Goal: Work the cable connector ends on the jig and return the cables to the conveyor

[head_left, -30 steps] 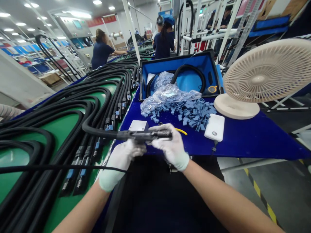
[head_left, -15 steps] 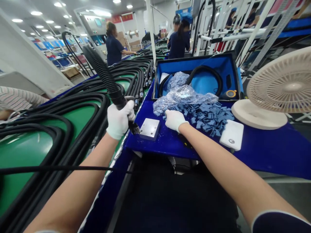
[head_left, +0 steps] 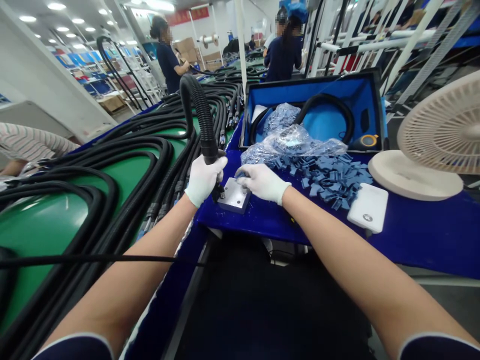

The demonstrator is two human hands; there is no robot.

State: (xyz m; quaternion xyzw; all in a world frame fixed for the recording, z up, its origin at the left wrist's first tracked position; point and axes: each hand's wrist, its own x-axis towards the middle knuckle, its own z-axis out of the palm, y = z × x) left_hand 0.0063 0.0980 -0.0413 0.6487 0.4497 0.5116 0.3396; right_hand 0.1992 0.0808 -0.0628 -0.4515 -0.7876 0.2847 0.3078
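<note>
My white-gloved left hand is wrapped around the lower end of a black corrugated hose. The hose rises from the fist and bends over at its top; its end fitting shows below the hand, close to a silver metal block. Over the far right corner of that block, my gloved right hand has its fingers pinched on a small blue plastic clip, mostly covered by the fingers. Right of this hand lies a heap of similar blue clips, partly under a clear plastic bag.
A blue bin holding a black hose stands behind the heap. On the right are a white box and a beige fan. Many black hoses cover the green table at left. Several people stand farther back.
My right hand has moved left from the clip heap to the metal block, with a clip in its fingers. The hose in my left hand has shifted right and stands more upright.
</note>
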